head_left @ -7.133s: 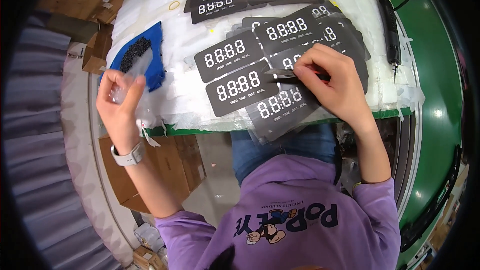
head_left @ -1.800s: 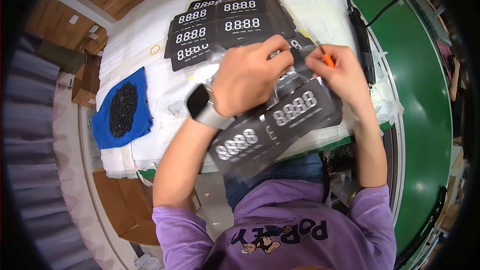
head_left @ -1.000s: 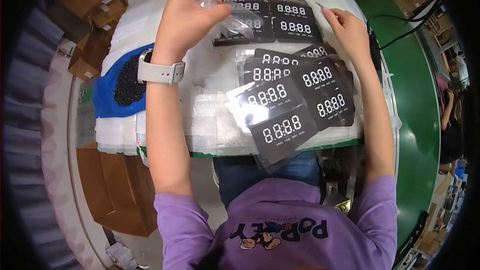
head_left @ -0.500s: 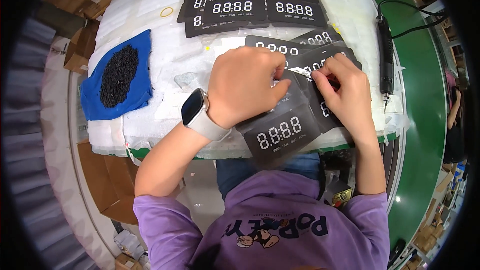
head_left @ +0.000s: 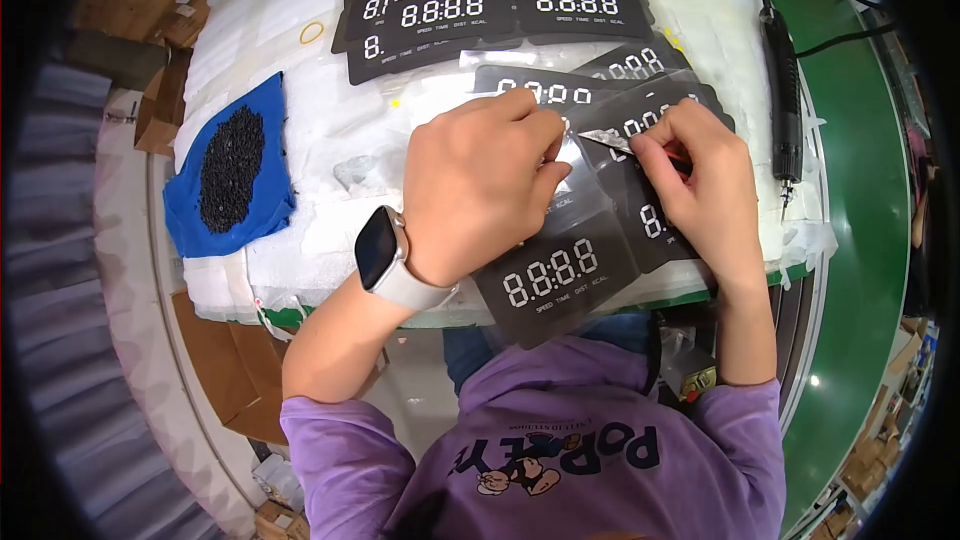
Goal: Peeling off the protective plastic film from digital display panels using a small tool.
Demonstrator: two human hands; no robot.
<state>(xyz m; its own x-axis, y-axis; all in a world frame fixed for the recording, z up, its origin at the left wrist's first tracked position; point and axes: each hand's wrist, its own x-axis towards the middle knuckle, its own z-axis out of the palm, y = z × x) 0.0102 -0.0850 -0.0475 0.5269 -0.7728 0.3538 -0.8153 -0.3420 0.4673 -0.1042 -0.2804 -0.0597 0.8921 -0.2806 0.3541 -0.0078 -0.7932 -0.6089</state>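
Note:
My left hand (head_left: 485, 185), with a watch on its wrist, is closed, thumb and forefinger pinched at the edge of a black display overlay sheet (head_left: 590, 202) under glossy clear film. Its other fingertips are hidden behind the hand. In my right hand (head_left: 695, 175), closed thumb against forefinger, is a pointed silver blade (head_left: 606, 139); something dark like a handle shows between the fingers. The tip points left, close to the left fingers. Below my hands lies another black overlay sheet (head_left: 555, 280) with white digits, reaching over the table's near edge. More overlapping sheets (head_left: 630, 125) lie under the blade.
Stacked black overlay sheets (head_left: 445, 5) fill the far middle of the white-covered table (head_left: 330, 110). On the left a blue cloth (head_left: 272, 145) bears a heap of small black pieces (head_left: 232, 170). A black corded electric screwdriver (head_left: 785, 100) lies at the right; a yellow ring (head_left: 312, 33) sits far left.
The view has shifted slightly. The blade and my right hand have moved a little to the right of my left hand, and more glossy film shows between them.

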